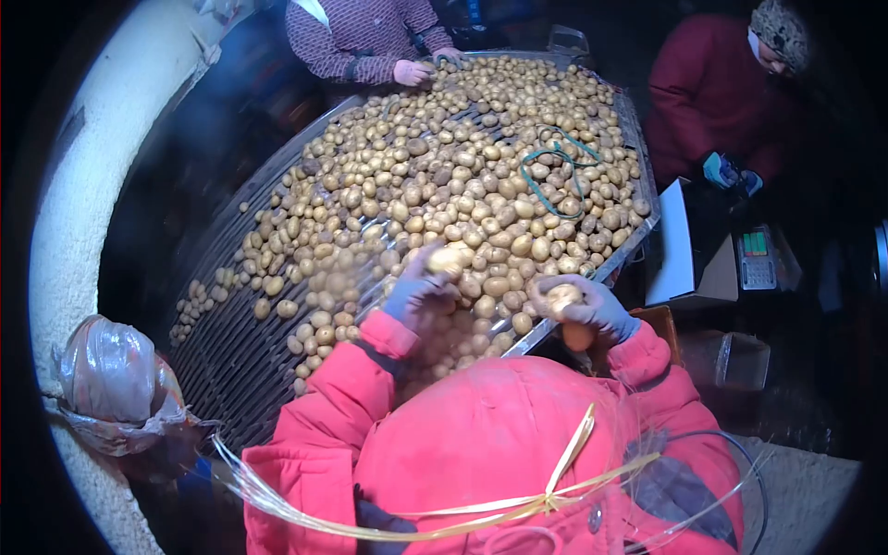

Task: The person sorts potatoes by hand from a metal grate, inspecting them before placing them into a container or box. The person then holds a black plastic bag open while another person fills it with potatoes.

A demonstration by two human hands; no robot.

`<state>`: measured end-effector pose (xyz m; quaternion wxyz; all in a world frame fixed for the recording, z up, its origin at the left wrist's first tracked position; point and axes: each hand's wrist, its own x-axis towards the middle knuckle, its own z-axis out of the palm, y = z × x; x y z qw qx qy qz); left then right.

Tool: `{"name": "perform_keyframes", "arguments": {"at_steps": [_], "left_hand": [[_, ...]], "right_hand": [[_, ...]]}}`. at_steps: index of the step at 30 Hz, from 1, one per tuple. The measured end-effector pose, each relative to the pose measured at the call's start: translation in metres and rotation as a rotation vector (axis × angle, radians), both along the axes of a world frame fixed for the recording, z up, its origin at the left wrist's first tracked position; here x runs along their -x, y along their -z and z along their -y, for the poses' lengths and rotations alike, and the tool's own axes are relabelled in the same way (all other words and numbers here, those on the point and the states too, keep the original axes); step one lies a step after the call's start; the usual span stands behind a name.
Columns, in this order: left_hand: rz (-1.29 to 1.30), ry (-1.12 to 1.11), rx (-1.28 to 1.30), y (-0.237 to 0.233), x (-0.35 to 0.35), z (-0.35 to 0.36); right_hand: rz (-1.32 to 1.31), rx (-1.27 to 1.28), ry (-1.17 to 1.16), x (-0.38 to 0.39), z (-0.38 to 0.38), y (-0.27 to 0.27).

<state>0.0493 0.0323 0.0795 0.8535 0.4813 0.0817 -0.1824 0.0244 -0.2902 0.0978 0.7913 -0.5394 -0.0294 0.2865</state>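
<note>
My left hand, in a grey glove, is over the near part of the slatted sorting table, its fingers closed round a pale potato. At the table's right edge my right hand, gloved too, curls round another potato. A browner potato shows just beneath its palm. Many loose potatoes cover the table in front of both hands, and a few look smeared near my left hand. A green strap loop lies on top of them.
Across the table, a person's pink-gloved hands rest at the potatoes. Another person in dark red is at the right, near an open cardboard box and a scale-like device. A wrapped plastic bundle hangs by the left pillar.
</note>
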Motion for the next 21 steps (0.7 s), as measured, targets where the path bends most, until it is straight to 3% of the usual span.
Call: {"name": "perform_keyframes", "arguments": {"at_steps": [3, 4, 6, 9, 11, 12, 14, 16, 17, 18, 19, 20, 21], "left_hand": [[-0.130, 0.191, 0.282, 0.035, 0.027, 0.046], [-0.190, 0.245, 0.376, 0.026, 0.034, 0.059], [-0.013, 0.371, 0.434, 0.004, 0.046, 0.072], [-0.224, 0.378, 0.399, 0.013, 0.049, 0.068], [0.095, 0.412, 0.259, 0.009, 0.053, 0.075], [0.199, 0.418, 0.212, 0.006, 0.054, 0.079], [-0.309, 0.435, 0.868, 0.000, 0.054, 0.089], [-0.347, 0.429, 0.863, -0.009, 0.058, 0.094], [-0.213, 0.429, 0.534, -0.014, 0.063, 0.095], [-0.314, 0.448, 0.664, -0.007, 0.060, 0.096], [-0.424, 0.464, 0.785, 0.000, 0.056, 0.096], [-0.407, 0.416, 0.985, 0.023, 0.055, 0.095], [-0.455, 0.315, 0.761, 0.002, 0.057, 0.102]], "right_hand": [[0.627, 0.240, -0.109, 0.002, -0.024, -0.022], [0.810, 0.329, -0.109, 0.006, -0.032, -0.029], [0.925, 0.435, -0.149, 0.015, -0.045, -0.044], [1.048, 0.509, -0.117, 0.026, -0.052, -0.027], [1.114, 0.561, -0.156, 0.027, -0.050, -0.026], [1.111, 0.559, -0.156, 0.029, -0.048, -0.023], [1.044, 0.490, -0.103, 0.032, -0.043, -0.016], [1.062, 0.454, -0.078, 0.035, -0.039, -0.026], [0.737, 0.265, -0.076, 0.041, -0.035, -0.032], [0.411, 0.079, -0.071, 0.045, -0.031, -0.036], [0.267, -0.064, 0.052, 0.041, -0.027, -0.026], [-0.019, -0.109, 0.077, 0.040, -0.011, -0.021], [-0.049, -0.253, 0.117, 0.037, 0.000, -0.019]]}}
